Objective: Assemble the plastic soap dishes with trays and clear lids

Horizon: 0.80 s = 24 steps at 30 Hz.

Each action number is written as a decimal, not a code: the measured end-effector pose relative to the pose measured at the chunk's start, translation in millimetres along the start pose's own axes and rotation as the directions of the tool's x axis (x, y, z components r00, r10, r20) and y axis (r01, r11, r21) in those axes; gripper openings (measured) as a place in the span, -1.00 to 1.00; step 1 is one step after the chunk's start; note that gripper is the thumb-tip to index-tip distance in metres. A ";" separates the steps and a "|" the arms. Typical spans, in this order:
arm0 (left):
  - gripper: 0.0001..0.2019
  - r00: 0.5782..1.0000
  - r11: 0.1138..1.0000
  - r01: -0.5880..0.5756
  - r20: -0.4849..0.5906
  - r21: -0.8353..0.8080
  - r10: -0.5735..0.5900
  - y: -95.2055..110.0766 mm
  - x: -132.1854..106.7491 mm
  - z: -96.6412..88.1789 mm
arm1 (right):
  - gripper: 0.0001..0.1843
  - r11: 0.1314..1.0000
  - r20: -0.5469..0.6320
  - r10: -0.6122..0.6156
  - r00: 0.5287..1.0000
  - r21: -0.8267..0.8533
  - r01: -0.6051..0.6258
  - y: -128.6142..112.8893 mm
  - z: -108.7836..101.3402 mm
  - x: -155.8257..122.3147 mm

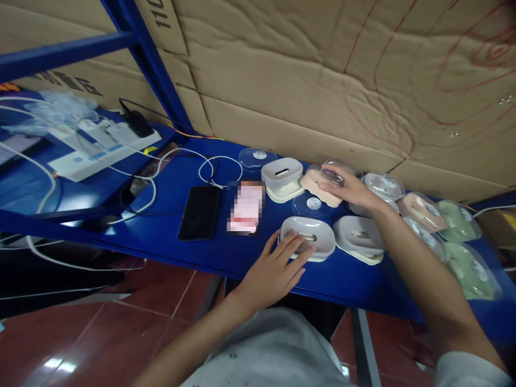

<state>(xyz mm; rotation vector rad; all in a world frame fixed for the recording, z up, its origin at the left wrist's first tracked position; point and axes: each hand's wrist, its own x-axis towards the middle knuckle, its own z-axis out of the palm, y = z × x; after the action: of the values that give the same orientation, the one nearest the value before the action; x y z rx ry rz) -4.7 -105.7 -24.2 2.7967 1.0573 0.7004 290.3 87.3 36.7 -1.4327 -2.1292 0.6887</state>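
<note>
Fingers stretched, my left hand point(276, 269) rests on the near grey soap dish point(322, 244), with fingertips by its middle slot. My right hand point(350, 188) has thumb and fingers closed on a peach soap dish point(320, 189) at the back of the row. A clear lid point(342, 165) lies close to that hand. Left of the peach dish, a grey dish point(278, 169) sits on a cream base point(282, 192). Another grey dish point(357, 232) stands right of the near one, on a cream base. A clear lid with a round label point(308, 204) lies between them.
Lidded dishes, a peach one point(421, 209) and a green one point(463, 271) among them, fill the right end of the blue shelf point(157, 236). On the left are a black phone point(199, 214), a lit phone point(245, 207), white cables and a power strip point(108, 153). Cardboard point(282, 70) stands behind.
</note>
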 end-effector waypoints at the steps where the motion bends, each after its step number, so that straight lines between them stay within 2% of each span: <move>1: -0.55 1.000 1.000 0.001 0.001 0.000 -0.001 0.1 0.1 -0.4 | -0.22 1.000 0.005 0.012 1.000 0.016 -0.012 0.6 -0.3 0.5; 3: -0.55 1.000 1.000 0.003 0.003 -0.001 -0.003 0.5 0.3 -1.2 | -0.32 1.000 -0.036 -0.012 0.999 -0.026 0.011 -1.6 -3.0 0.3; 5: -0.55 1.000 1.000 0.005 0.007 -0.003 -0.005 0.7 0.4 -1.4 | -0.40 0.977 -0.152 -0.099 0.983 -0.200 0.067 -9.1 -5.8 -2.5; 7: -0.55 1.000 1.000 0.004 0.011 -0.006 -0.004 0.7 0.2 -0.9 | -0.47 0.916 -0.231 -0.201 0.952 -0.389 0.099 -20.9 -5.7 -8.8; 10: -0.55 1.000 1.000 0.002 0.017 -0.009 -0.002 0.3 -0.4 0.4 | -0.55 0.879 -0.148 -0.267 0.952 -0.443 0.178 -37.7 2.3 -21.9; 12: -0.55 1.000 1.000 0.002 0.020 -0.011 -0.002 -0.2 -0.7 1.1 | -0.56 0.887 -0.055 -0.256 0.965 -0.410 0.211 -42.3 10.3 -29.9; 14: -0.55 1.000 1.000 0.005 0.024 -0.016 -0.004 -0.5 -0.8 1.3 | -0.52 0.895 -0.012 -0.201 0.979 -0.409 0.179 -40.9 17.2 -35.0; 18: -0.56 1.000 1.000 0.008 0.024 -0.021 -0.007 -0.6 -0.6 0.7 | -0.45 0.924 0.012 -0.095 0.995 -0.372 0.093 -32.5 22.1 -37.8; 24: -0.55 1.000 0.999 0.009 0.020 -0.034 -0.008 0.1 -0.8 -0.7 | -0.42 0.941 -0.023 -0.036 0.999 -0.338 0.026 -32.8 16.5 -36.5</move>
<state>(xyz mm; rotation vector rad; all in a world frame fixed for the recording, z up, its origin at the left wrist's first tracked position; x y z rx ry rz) -5.5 -106.3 -23.9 2.7630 1.0431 0.6819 269.4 40.2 41.3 -1.5649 -2.3237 0.2943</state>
